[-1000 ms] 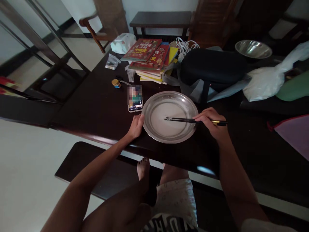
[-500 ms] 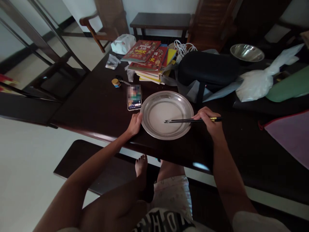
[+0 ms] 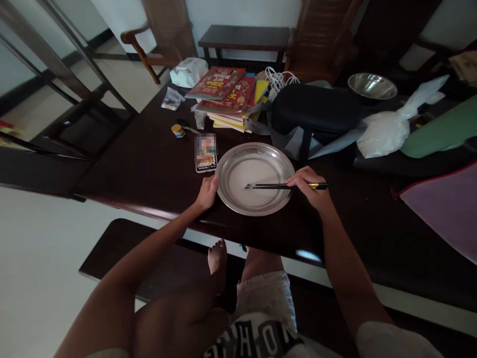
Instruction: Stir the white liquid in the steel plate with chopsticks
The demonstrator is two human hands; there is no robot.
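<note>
A round, shallow metal plate (image 3: 257, 209) with a wide rim stands near the table's front edge. Its bottom is covered by something whitish (image 3: 253, 176), perhaps a liquid or batter; I cannot tell which. My left hand (image 3: 207, 192) is closed on the plate's left rim. In my right hand (image 3: 309, 186) is a pair of black chopsticks (image 3: 270, 186) with gold bands near the thick end. They lie almost level across the right rim, and their tips reach the whitish stuff near the plate's middle.
Beyond the plate's left side lie a lit phone (image 3: 206, 154), a small jar (image 3: 178, 131) and scissors (image 3: 188, 127). Books (image 3: 227, 92) are stacked behind. A black case (image 3: 316, 109), tied plastic bag (image 3: 385, 132), metal bowl (image 3: 372, 85), green bottle (image 3: 443, 129) and purple cloth (image 3: 443, 204) are rightward.
My right hand and the chopsticks have shifted left, bringing the tips further across the plate. My left hand stays on the rim. The whole view has moved slightly.
</note>
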